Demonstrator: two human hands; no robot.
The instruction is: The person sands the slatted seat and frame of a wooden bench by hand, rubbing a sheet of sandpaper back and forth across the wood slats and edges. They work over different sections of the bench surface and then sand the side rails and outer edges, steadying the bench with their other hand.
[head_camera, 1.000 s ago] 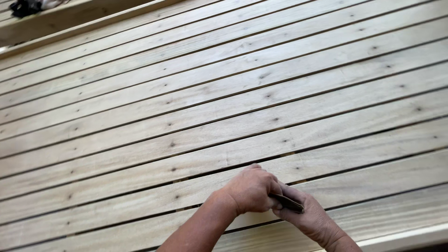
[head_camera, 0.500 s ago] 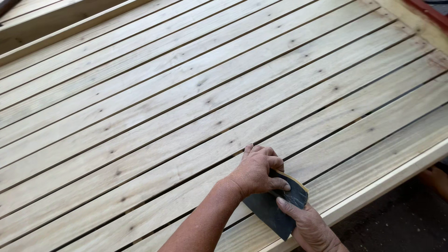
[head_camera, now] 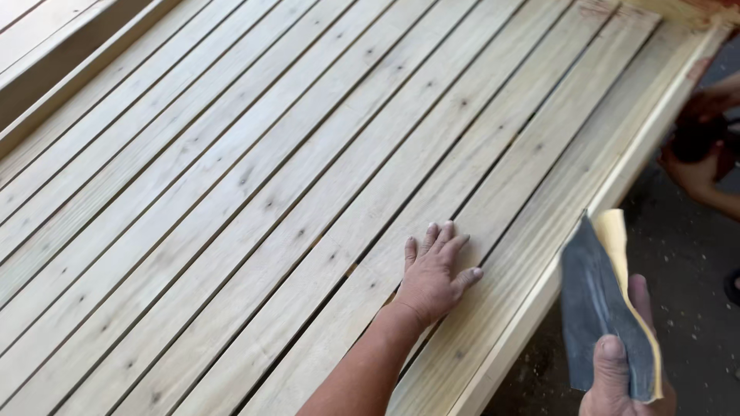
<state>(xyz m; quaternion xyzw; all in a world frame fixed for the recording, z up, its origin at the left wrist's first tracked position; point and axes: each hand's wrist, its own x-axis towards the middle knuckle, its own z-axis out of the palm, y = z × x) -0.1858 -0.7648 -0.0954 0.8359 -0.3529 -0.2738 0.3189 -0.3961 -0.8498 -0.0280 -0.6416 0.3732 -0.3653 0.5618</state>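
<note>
head view: left hand [head_camera: 433, 273] flat on slats [head_camera: 231, 192], right hand [head_camera: 624, 377] gripping sandpaper [head_camera: 601, 308] beside it.

Left hand [head_camera: 433, 271] flat on slats [head_camera: 231, 192] — right hand [head_camera: 626, 377] gripping sandpaper [head_camera: 597, 304]

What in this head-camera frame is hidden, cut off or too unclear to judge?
- Right hand: the bottom frame edge cuts it off; the folded sandpaper sheet covers its fingers.
- Slatted wooden frame: the frame edges crop its full extent.
- Another person's hand, right edge: the dark object in it is too blurred to identify.
- Wood under the left hand: covered.
</note>
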